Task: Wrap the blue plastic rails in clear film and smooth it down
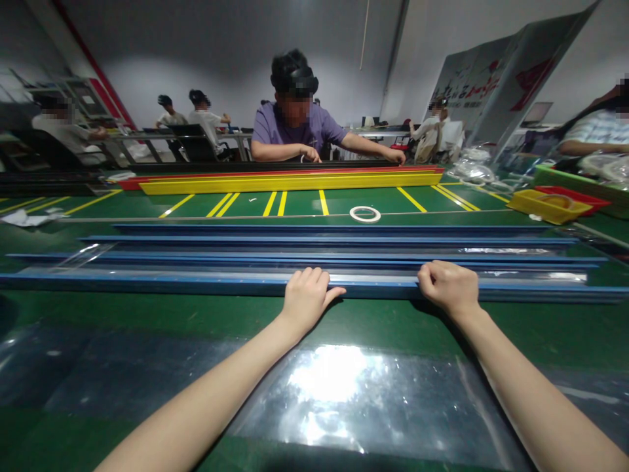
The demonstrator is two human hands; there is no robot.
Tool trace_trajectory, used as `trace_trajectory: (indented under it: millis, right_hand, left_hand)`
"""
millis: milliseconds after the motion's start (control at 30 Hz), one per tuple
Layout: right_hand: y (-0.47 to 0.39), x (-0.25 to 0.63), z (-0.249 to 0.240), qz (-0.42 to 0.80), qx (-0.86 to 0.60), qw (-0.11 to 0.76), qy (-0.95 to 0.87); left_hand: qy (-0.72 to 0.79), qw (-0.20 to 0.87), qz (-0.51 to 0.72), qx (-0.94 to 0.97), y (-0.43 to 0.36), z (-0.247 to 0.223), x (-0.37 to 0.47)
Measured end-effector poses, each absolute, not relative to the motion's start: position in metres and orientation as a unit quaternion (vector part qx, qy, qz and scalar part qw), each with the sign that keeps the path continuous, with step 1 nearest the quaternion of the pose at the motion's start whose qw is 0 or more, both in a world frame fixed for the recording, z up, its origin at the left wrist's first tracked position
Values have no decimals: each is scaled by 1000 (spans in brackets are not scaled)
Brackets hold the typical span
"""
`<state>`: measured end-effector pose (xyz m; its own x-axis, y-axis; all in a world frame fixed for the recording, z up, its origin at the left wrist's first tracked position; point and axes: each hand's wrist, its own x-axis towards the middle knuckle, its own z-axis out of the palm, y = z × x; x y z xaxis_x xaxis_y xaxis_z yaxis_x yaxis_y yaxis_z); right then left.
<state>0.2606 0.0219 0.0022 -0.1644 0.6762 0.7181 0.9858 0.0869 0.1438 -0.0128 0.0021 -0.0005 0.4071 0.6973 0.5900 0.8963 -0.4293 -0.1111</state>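
Note:
Long blue profiles (196,287) lie side by side across the green table, with strips of clear film between them. My left hand (308,298) is curled over the nearest profile near its middle, fingers on top and thumb pointing right. Further right, my right hand (449,286) is closed in a fist on the same profile; its fingers are wrapped at the near edge. A wide sheet of clear film (383,400) lies under my forearms and reflects the light.
Across the green table (295,204), a person (299,124) works over yellow (295,182) and red profiles. A white tape roll (365,214) lies beyond the blue ones. Yellow bin (549,206), red bin and plastic bags are at the right. Other people sit behind.

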Motion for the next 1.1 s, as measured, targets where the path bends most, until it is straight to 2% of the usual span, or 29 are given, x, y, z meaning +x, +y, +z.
trace_trajectory:
  millis: [1100]
  right_hand:
    - [20,258,6,-275,-622,222,-699]
  left_hand:
    - [-471,195,-239,-826,2,0,-14]
